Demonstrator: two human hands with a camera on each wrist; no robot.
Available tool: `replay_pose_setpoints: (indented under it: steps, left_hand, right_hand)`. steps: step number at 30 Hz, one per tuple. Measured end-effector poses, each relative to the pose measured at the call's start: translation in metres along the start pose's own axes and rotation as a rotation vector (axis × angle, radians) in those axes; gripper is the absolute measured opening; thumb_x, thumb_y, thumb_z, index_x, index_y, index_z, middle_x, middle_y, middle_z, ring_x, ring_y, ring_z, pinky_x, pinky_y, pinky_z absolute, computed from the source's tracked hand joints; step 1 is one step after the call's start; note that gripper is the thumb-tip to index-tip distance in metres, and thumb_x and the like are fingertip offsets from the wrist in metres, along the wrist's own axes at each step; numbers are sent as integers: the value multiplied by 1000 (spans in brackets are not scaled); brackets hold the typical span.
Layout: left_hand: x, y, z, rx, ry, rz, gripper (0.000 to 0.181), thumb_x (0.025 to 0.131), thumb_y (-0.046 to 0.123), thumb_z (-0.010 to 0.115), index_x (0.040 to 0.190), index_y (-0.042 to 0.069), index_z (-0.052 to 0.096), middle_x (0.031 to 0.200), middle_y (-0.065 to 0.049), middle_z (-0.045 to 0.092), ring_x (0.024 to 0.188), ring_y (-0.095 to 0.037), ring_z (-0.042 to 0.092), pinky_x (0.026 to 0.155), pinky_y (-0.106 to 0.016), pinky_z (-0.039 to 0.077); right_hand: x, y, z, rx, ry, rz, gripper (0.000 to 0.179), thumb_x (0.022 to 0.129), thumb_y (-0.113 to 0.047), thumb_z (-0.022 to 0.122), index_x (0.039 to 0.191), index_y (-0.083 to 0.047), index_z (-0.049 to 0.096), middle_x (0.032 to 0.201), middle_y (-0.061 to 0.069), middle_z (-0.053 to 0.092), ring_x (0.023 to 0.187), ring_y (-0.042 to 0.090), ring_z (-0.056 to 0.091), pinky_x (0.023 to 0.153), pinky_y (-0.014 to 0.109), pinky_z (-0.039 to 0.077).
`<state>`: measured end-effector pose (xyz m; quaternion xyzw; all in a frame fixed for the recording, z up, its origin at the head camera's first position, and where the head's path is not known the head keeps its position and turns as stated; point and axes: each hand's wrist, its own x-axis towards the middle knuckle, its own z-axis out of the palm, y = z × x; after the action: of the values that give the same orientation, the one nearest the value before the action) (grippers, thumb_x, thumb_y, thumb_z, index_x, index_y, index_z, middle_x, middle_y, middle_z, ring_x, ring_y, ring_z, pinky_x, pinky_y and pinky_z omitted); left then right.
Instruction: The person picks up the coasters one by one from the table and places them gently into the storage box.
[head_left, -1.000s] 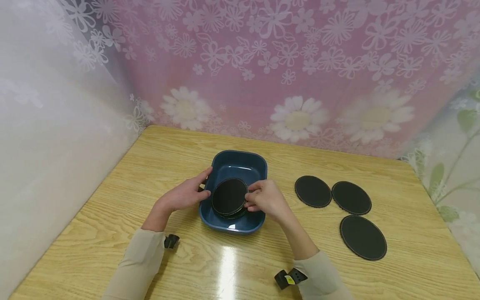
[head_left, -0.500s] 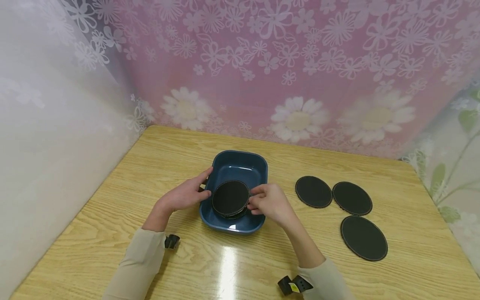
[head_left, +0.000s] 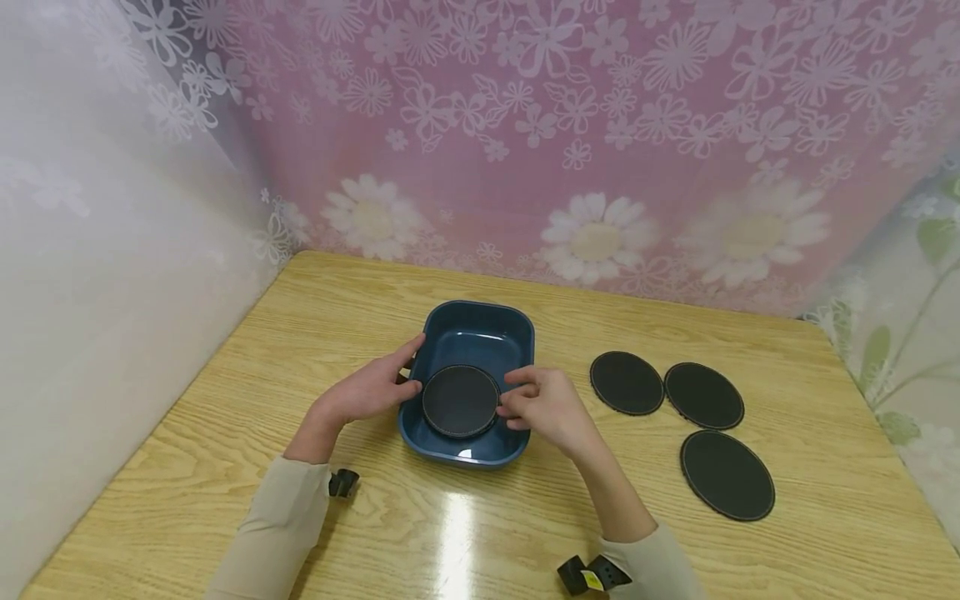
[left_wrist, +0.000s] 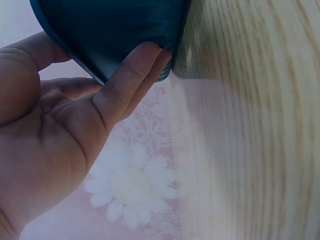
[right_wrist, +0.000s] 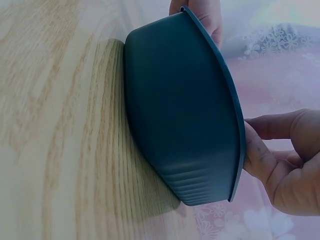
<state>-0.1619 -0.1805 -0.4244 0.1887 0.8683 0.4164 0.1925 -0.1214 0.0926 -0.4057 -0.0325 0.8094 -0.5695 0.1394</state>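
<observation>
A dark blue rectangular basin [head_left: 517, 325] stands on the wooden table. My left hand [head_left: 371, 387] holds its left side, the thumb at the rim and the fingers along the outer wall, as the left wrist view also shows on the basin wall [left_wrist: 125, 30]. Inside, in the near half, lies a round black coaster [head_left: 461, 402] with a stitched edge, flat now; whatever is under it is covered. My right hand [head_left: 551, 408] reaches over the right rim, its loosely bent fingertips at the coaster's right edge. In the right wrist view the basin's rim hides some of those fingertips.
To the right of the basin lie a black round coaster [head_left: 627, 382], a second coaster [head_left: 704, 395] touching it and a third coaster [head_left: 727, 475] nearer the front. The wooden table [head_left: 360, 533] meets a pink flowered cloth [head_left: 487, 208] at the back.
The top coaster, tilted in my right fingers before, has come down flat in the basin. My right hand has shifted slightly right and nearer to me. My left hand has stayed in place.
</observation>
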Motion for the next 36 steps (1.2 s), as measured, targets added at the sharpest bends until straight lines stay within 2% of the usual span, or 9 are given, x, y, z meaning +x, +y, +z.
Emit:
replay_pose_setpoints:
  steps: [9,16,23,29,36]
  left_hand:
    - [1,2,2,4,-5,-13,73,103,15,51,161,12,6,153,-24,37,128,-40,53,101,-48,47]
    - [2,3,2,4,-8,-12,73,104,14,50,161,12,6,155,-23,34,130,-40,51,102,-49,45]
    - [1,1,1,20,-1,-4,72,104,14,49,161,12,5,156,-23,33,132,-38,49,101,-49,46]
    - [0,0,1,33,5,0,72,104,14,50,161,11,6,156,-23,33,135,-38,45,101,-49,46]
    - [-1,2,1,28,7,10,72,104,13,50,161,8,6,159,-23,27,137,-39,42,102,-50,45]
  right_hand:
    - [-5,6,-11,49,-23,-60,40,96,-4,62,133,7,55,112,25,68,99,36,70,73,36,60]
    - [-6,16,-25,101,-30,-108,43,96,-6,63,135,7,54,117,30,63,97,31,72,73,38,60]
    - [-4,19,-43,103,6,-127,44,95,-9,65,135,6,55,117,30,64,96,34,71,78,49,58]
    - [-4,26,-63,104,58,-110,44,96,-10,64,136,3,54,122,32,60,100,38,70,79,44,59]
    - [-8,30,-87,105,90,-68,50,98,-16,63,142,4,48,124,27,60,97,22,72,79,36,59]
